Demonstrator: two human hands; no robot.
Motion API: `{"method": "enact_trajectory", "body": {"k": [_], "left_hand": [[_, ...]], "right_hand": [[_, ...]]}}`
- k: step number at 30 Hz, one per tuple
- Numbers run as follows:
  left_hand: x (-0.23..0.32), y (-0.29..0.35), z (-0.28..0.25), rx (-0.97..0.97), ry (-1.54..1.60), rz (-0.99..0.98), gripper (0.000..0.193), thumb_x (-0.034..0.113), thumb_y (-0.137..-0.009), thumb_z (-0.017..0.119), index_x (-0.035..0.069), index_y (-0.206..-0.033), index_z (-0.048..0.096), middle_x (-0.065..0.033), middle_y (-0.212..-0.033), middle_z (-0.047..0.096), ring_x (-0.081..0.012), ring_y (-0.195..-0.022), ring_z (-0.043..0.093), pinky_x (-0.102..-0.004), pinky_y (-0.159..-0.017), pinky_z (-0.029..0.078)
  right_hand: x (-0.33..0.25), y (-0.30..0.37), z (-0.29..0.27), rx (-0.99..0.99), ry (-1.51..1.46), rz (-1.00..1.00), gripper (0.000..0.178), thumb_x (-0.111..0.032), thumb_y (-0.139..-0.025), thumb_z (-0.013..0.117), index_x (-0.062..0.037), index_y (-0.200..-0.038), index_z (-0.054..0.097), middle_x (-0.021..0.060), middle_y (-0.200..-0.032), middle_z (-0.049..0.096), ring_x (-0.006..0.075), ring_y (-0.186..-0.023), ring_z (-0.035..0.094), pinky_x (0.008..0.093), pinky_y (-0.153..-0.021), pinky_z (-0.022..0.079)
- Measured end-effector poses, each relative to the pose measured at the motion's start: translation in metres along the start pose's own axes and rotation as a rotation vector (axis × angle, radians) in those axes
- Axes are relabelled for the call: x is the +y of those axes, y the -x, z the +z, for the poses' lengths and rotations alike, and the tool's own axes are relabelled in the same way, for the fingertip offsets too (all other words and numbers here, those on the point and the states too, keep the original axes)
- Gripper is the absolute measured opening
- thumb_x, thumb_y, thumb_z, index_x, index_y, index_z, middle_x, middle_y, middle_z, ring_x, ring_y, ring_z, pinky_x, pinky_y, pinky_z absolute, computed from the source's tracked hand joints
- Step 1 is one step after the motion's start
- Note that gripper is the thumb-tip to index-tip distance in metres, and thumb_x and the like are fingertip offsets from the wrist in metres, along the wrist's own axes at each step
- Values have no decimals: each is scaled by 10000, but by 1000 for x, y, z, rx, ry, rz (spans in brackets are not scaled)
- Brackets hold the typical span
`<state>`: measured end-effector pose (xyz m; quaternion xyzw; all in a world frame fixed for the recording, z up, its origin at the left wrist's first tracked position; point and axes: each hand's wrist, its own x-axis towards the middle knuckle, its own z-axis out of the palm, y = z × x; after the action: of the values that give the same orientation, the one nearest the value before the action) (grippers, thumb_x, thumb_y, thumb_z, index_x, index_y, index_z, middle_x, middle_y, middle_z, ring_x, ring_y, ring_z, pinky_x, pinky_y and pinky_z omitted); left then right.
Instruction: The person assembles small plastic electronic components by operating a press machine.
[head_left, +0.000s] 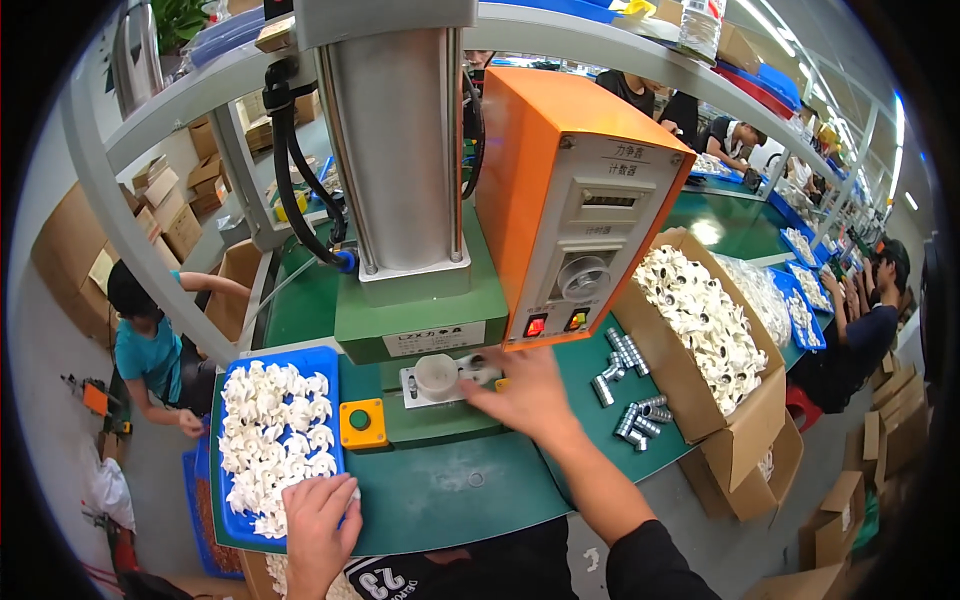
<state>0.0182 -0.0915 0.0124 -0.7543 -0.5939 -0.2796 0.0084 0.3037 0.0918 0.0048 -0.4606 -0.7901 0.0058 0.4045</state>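
Note:
My right hand [530,393] reaches in from the right to the fixture [414,389] under the green press head [405,320]. Its thumb and fingers part around the fixture's right end; the tips are blurred, so I cannot tell if they hold anything. A round whitish piece [436,375] stands on the fixture, just left of those fingers. At the front right corner of a blue tray [333,400], my left hand [318,525] has its fingers curled in. A bit of a white plastic part [356,493] shows at its fingertips. Several white bladed impellers [275,430] fill the tray.
Yellow button boxes [362,423] flank the fixture. An orange control box [580,200] stands right of the press cylinder [395,150]. Grey metal sleeves [630,355] lie on the green table [440,500] beside a carton [735,430] of white parts. Co-workers sit left and right.

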Motion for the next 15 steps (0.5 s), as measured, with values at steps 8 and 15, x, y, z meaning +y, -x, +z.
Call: {"method": "enact_trajectory", "body": {"k": [8, 15], "left_hand": [[30, -118, 54, 251, 256, 273, 262, 68, -814, 803, 19, -1063, 737, -95, -1101, 742, -305, -1025, 673, -420, -896, 482], [15, -154, 112, 163, 341, 219, 241, 124, -863, 780, 47, -1091, 760, -106, -1117, 754, -333, -1091, 654, -446, -996, 486]], "right_hand": [[158, 8, -169, 482, 658, 200, 641, -236, -824, 843, 7, -1354, 578, 229, -1284, 625, 414, -1206, 570, 496, -1065, 438], [85, 98, -118, 360, 286, 210, 614, -86, -835, 778, 33, -1390, 544, 229, -1357, 576, 400, -1248, 540, 468, -1105, 403]]}}
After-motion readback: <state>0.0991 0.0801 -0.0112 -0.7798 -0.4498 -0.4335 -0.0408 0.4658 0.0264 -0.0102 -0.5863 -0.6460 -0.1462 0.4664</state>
